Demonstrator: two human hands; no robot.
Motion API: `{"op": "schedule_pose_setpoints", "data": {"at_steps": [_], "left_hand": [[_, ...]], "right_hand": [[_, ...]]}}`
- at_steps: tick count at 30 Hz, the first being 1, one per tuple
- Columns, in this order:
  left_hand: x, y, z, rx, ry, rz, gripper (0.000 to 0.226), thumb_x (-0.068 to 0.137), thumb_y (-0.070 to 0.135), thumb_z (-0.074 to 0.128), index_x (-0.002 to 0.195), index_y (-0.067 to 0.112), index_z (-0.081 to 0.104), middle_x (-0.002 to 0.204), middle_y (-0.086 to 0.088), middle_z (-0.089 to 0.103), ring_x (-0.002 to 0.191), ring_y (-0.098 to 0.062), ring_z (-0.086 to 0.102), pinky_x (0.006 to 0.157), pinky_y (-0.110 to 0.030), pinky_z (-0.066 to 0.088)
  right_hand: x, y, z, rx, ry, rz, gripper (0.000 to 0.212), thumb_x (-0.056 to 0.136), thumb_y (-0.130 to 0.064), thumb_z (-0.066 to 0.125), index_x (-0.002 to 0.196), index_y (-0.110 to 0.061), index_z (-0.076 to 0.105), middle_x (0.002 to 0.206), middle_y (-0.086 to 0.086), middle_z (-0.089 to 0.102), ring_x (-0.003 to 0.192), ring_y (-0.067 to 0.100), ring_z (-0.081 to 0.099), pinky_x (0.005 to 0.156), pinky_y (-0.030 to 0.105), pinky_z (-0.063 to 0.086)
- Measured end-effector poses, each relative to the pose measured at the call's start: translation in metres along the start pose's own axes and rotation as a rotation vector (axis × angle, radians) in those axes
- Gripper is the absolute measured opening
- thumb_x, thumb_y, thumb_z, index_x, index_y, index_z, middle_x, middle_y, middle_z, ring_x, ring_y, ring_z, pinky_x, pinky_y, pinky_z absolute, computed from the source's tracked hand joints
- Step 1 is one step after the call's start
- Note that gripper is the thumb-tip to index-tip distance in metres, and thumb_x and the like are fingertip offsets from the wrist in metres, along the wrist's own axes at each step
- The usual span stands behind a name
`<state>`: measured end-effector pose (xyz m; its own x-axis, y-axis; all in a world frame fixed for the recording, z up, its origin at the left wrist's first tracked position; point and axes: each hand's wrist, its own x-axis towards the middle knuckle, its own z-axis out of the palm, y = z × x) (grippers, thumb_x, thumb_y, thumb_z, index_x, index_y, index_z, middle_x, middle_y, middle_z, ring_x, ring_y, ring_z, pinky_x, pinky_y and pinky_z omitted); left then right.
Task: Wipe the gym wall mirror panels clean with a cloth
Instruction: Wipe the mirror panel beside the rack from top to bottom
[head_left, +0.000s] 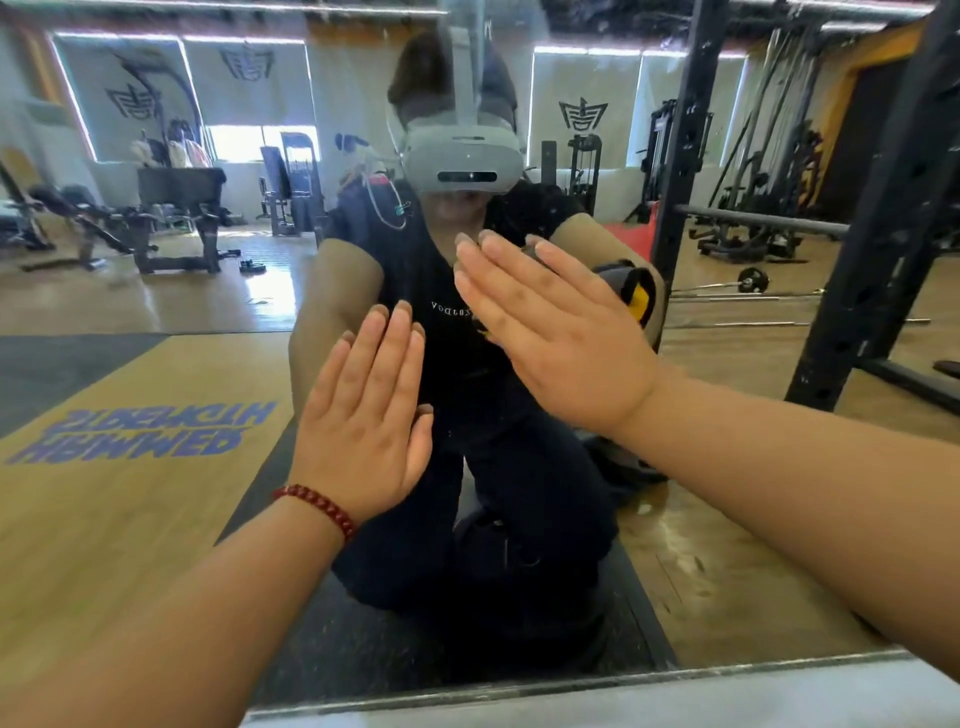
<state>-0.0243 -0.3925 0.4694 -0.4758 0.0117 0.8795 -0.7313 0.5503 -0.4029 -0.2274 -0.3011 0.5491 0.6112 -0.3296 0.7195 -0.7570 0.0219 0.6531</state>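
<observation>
Both bare forearms are reaching out; my left hand (363, 415) and right hand (556, 332) are spreading flat toward the large streaky wall mirror (156, 312), holding no cloth; fetching one should come first.

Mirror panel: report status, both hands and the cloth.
Left hand open, fingers straight, raised at the mirror. Right hand open, same. No cloth in either hand. A grey and yellow bundle shows in the reflection. Nothing blocking the glass.

Pale ledge (623, 699) beneath the mirror panel (156, 291) (bottom edge resting there)
</observation>
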Motion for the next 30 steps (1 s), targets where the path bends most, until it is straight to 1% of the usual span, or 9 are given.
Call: {"op": "schedule_pose_setpoints", "data": {"at_steps": [6, 11, 13, 15, 18, 20, 23, 25, 30], "left_hand": [[-0.001, 0.0, 0.001, -0.013, -0.001, 0.004, 0.065, 0.1, 0.031, 0.032, 0.153, -0.003, 0.018, 0.16, -0.018, 0.016, 0.152, -0.028, 0.003, 0.124, -0.042, 0.003], [0.0, 0.0, 0.0, -0.03, -0.012, -0.004, 0.068, 0.096, 0.03, 0.04, 0.153, -0.002, 0.02, 0.161, -0.018, 0.016, 0.152, -0.028, 0.003, 0.124, -0.043, 0.004], [-0.001, 0.0, -0.004, -0.06, -0.016, -0.008, 0.069, 0.095, 0.03, 0.043, 0.153, -0.002, 0.023, 0.16, -0.018, 0.019, 0.152, -0.029, 0.009, 0.124, -0.043, 0.007], [0.004, -0.002, -0.01, -0.113, 0.014, -0.003, 0.067, 0.093, 0.029, 0.047, 0.15, -0.002, 0.031, 0.157, -0.02, 0.028, 0.148, -0.031, 0.02, 0.123, -0.042, 0.012], [0.022, -0.016, -0.02, -0.126, 0.093, 0.039, 0.063, 0.092, 0.027, 0.048, 0.147, -0.001, 0.036, 0.154, -0.017, 0.035, 0.143, -0.031, 0.029, 0.122, -0.04, 0.014], [0.036, -0.025, -0.021, -0.117, 0.096, 0.036, 0.062, 0.094, 0.026, 0.047, 0.148, -0.003, 0.035, 0.156, -0.019, 0.03, 0.146, -0.033, 0.023, 0.123, -0.043, 0.012], [0.042, -0.023, -0.015, -0.085, 0.035, -0.004, 0.065, 0.097, 0.028, 0.045, 0.151, -0.003, 0.029, 0.159, -0.02, 0.023, 0.149, -0.034, 0.017, 0.122, -0.048, 0.014], [0.038, -0.02, -0.009, -0.052, 0.021, -0.015, 0.065, 0.098, 0.029, 0.042, 0.152, -0.002, 0.026, 0.16, -0.019, 0.021, 0.151, -0.032, 0.014, 0.122, -0.048, 0.014], [0.036, -0.022, -0.005, -0.027, 0.034, 0.001, 0.065, 0.099, 0.031, 0.037, 0.153, -0.002, 0.022, 0.16, -0.019, 0.018, 0.152, -0.029, 0.008, 0.123, -0.047, 0.01]], "right_hand": [[-0.035, -0.021, 0.0, 0.105, -0.266, -0.444, 0.046, 0.103, -0.016, 0.035, 0.149, -0.01, 0.04, 0.155, 0.005, 0.039, 0.145, 0.02, 0.034, 0.121, 0.037, 0.021], [0.005, 0.002, -0.003, -0.015, -0.018, 0.006, 0.05, 0.098, -0.009, 0.048, 0.147, -0.006, 0.044, 0.154, 0.011, 0.04, 0.144, 0.025, 0.036, 0.121, 0.041, 0.023], [0.003, -0.009, -0.001, -0.003, -0.01, 0.064, 0.048, 0.1, -0.008, 0.043, 0.147, -0.005, 0.043, 0.153, 0.013, 0.041, 0.143, 0.026, 0.037, 0.12, 0.042, 0.023], [-0.012, -0.02, 0.0, 0.044, -0.102, -0.144, 0.045, 0.103, -0.011, 0.031, 0.147, -0.007, 0.043, 0.153, 0.011, 0.042, 0.143, 0.025, 0.037, 0.12, 0.041, 0.022], [-0.022, -0.012, -0.005, 0.083, -0.264, -0.445, 0.045, 0.104, -0.015, 0.033, 0.147, -0.01, 0.044, 0.154, 0.007, 0.041, 0.144, 0.021, 0.036, 0.122, 0.037, 0.019], [-0.008, 0.005, -0.007, 0.036, -0.189, -0.297, 0.046, 0.103, -0.012, 0.032, 0.148, -0.009, 0.042, 0.154, 0.01, 0.04, 0.144, 0.023, 0.035, 0.121, 0.04, 0.018], [0.014, 0.019, -0.008, -0.05, -0.016, 0.103, 0.049, 0.099, -0.008, 0.042, 0.148, -0.005, 0.042, 0.154, 0.015, 0.039, 0.144, 0.028, 0.036, 0.121, 0.043, 0.019], [0.012, 0.009, -0.005, -0.06, 0.018, 0.183, 0.05, 0.098, -0.008, 0.045, 0.148, -0.004, 0.042, 0.154, 0.015, 0.039, 0.144, 0.028, 0.035, 0.121, 0.042, 0.018], [-0.021, 0.002, -0.007, 0.062, -0.226, -0.441, 0.051, 0.1, -0.017, 0.046, 0.15, -0.01, 0.039, 0.157, 0.006, 0.037, 0.146, 0.019, 0.031, 0.122, 0.036, 0.019]]}}
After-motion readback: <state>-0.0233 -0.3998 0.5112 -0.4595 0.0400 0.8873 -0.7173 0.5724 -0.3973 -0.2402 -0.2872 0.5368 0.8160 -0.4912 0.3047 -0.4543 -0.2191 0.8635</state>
